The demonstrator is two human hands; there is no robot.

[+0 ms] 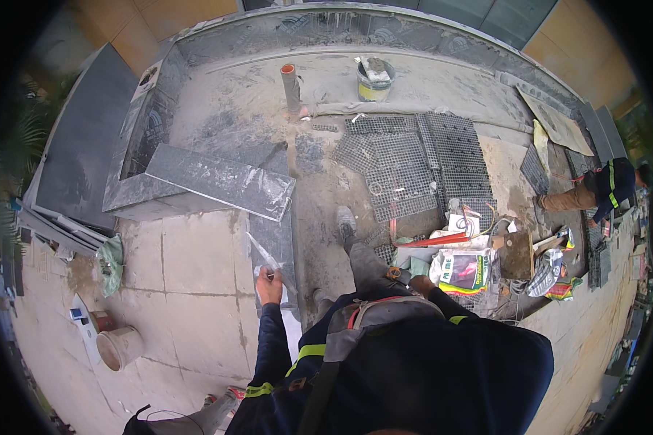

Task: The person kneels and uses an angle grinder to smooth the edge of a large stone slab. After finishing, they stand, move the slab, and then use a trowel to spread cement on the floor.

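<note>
My left hand (pixel 270 287) is closed with its fingers curled, low over a narrow dark grey stone slab (pixel 272 243). Something small and dark shows at the fingertips, too small to name. Right beside those fingers, a long, pointed, whitish piece (pixel 265 251) lies slantwise across the slab. White sheet material (pixel 292 330) shows below, next to my forearm. My right hand (pixel 421 285) is by my right leg, close to a printed bag (pixel 463 270); its fingers are not clear. An orange round item (pixel 393 273) sits near my knee.
A loose dark slab (pixel 221 180) rests across the low wall's corner. Black plastic grid panels (pixel 395 167) cover the middle ground. Behind stand an upright pipe (pixel 290 87) and a mortar bucket (pixel 374 81). Another person (pixel 609 188) bends at the right. A dirty bucket (pixel 120 348) stands left.
</note>
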